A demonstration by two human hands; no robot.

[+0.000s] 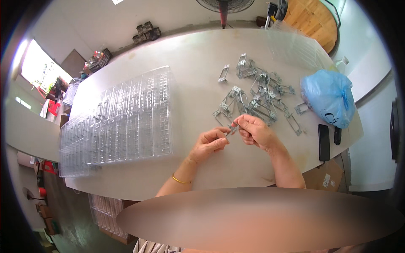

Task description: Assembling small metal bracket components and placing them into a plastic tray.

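My left hand (pixel 210 142), with a gold bangle at its wrist, is closed on one end of a small grey metal bracket (pixel 231 131). My right hand (pixel 256 133) pinches the same piece from the other side, so the fingers hide much of it. Just beyond both hands lies a loose heap of similar grey metal brackets (pixel 263 99), thin rectangular frames tangled together. One separate bracket (pixel 223 74) rests at the heap's far left. To my left stand transparent plastic trays (pixel 171 114) with long compartments holding rows of small parts.
A tied blue plastic bag (pixel 329 99) sits at the right, with a black phone (pixel 323 142) in front of it. Transparent plastic sheets or trays (pixel 295 46) lie at the table's far right. Beyond the far edge stands a fan (pixel 223 12); a cardboard box (pixel 325 175) is below right.
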